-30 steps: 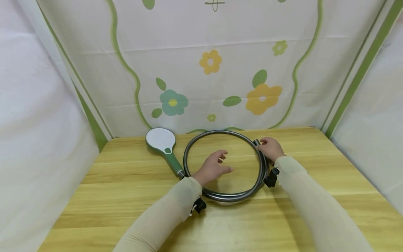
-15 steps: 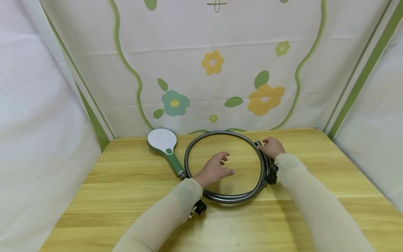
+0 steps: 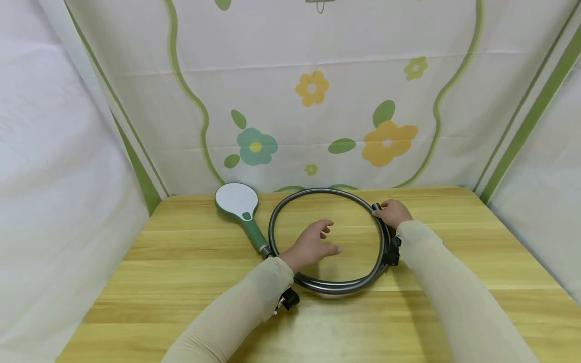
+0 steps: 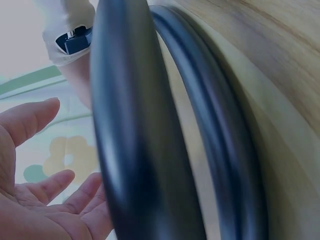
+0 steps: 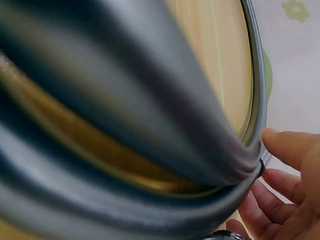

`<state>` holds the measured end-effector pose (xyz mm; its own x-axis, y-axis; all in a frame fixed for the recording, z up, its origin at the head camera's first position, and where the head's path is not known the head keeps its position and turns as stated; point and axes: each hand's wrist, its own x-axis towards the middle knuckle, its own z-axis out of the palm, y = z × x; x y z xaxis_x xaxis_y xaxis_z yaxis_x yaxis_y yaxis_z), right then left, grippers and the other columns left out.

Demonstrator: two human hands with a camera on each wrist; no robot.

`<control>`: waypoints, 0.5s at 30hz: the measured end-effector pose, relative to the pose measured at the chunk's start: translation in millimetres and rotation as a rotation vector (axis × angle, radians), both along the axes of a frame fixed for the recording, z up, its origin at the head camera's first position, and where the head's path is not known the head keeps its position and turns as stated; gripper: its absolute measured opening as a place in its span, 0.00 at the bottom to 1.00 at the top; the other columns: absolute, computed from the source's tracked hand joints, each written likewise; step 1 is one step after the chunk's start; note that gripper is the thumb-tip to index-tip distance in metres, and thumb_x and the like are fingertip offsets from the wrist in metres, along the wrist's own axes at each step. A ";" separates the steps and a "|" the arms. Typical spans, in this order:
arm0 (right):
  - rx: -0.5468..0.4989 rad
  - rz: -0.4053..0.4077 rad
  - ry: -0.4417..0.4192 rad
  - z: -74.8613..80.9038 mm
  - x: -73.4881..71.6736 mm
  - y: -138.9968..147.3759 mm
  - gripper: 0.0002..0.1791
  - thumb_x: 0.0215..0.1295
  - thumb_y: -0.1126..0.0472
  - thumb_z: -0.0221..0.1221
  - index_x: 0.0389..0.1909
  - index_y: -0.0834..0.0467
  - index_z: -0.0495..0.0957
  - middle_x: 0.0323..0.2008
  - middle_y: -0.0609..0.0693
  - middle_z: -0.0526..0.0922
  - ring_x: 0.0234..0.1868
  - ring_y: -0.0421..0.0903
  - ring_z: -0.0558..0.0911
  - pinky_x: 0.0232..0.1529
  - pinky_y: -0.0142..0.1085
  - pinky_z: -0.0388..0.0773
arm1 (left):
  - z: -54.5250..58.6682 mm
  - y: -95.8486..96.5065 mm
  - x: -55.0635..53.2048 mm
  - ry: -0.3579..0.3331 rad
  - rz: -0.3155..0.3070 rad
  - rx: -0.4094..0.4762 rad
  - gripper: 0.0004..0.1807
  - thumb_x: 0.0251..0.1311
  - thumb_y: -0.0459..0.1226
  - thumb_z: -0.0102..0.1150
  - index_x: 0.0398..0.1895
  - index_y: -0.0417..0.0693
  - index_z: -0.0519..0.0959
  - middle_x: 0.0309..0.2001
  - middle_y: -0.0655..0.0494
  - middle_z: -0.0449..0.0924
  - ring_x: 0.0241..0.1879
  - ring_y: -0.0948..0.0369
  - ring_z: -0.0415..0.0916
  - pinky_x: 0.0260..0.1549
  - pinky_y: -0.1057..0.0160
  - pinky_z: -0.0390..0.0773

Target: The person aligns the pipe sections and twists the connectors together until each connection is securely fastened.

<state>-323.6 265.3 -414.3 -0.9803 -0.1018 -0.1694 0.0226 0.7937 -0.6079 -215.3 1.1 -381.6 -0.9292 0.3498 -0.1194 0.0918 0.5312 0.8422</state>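
Observation:
A grey shower hose (image 3: 333,288) lies coiled in a large loop on the wooden table. My right hand (image 3: 394,214) is at the loop's right side, pinching the hose near its upturned end between thumb and fingers; the right wrist view has the thumb (image 5: 287,145) against it. Over the inside of the loop my left hand (image 3: 309,247) hovers with relaxed, spread fingers and holds nothing. In the left wrist view, the hose (image 4: 140,125) passes in front of that hand. A handheld shower head (image 3: 237,200), green with a white face, rests left of the loop, handle towards my left wrist.
The wooden table (image 3: 181,282) reaches back to a white curtain (image 3: 272,101) printed with flowers. White cloth walls (image 3: 59,166) stand on both sides. Black wrist cameras (image 3: 289,299) sit under the sleeves, close to the hose.
The head view has shifted slightly, so everything appears a little further right. Both hands hardly move; the right stays at the hose end and the left over the loop.

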 end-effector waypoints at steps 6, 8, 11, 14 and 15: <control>0.028 0.013 -0.036 -1.5 -6.5 0.8 0.33 0.71 0.55 0.53 0.65 0.77 0.60 0.64 0.74 0.63 0.61 0.69 0.68 0.58 0.58 0.70 | -1.7 0.8 -1.5 -0.003 -0.008 0.004 0.37 0.59 0.38 0.67 0.71 0.45 0.62 0.64 0.42 0.67 0.59 0.49 0.67 0.53 0.51 0.74; 0.029 0.015 -0.047 -1.7 -7.9 1.3 0.33 0.71 0.55 0.53 0.65 0.77 0.60 0.64 0.74 0.63 0.61 0.69 0.68 0.58 0.58 0.70 | -2.5 0.3 -1.7 -0.004 -0.009 0.005 0.38 0.59 0.38 0.66 0.71 0.45 0.62 0.64 0.42 0.67 0.59 0.49 0.67 0.53 0.51 0.74; 0.022 0.014 -0.055 -1.2 -9.0 1.7 0.33 0.70 0.56 0.53 0.65 0.77 0.61 0.64 0.74 0.63 0.61 0.69 0.67 0.58 0.58 0.69 | -3.4 -0.5 -2.1 -0.005 -0.006 0.007 0.38 0.59 0.39 0.67 0.71 0.44 0.61 0.64 0.42 0.67 0.59 0.49 0.67 0.53 0.51 0.74; 0.001 0.005 -0.063 -1.1 -8.8 1.6 0.33 0.70 0.56 0.53 0.65 0.77 0.60 0.64 0.74 0.63 0.62 0.69 0.67 0.59 0.58 0.69 | -3.7 -1.4 -2.4 -0.009 -0.006 0.008 0.38 0.59 0.39 0.67 0.71 0.43 0.61 0.64 0.42 0.66 0.59 0.49 0.67 0.53 0.50 0.74; -0.005 0.004 -0.065 -1.2 -8.6 1.4 0.33 0.70 0.57 0.53 0.65 0.77 0.60 0.64 0.74 0.62 0.62 0.69 0.66 0.59 0.58 0.69 | -3.8 -1.7 -2.4 -0.011 -0.006 0.009 0.38 0.59 0.39 0.66 0.71 0.43 0.61 0.64 0.42 0.66 0.59 0.48 0.67 0.53 0.50 0.74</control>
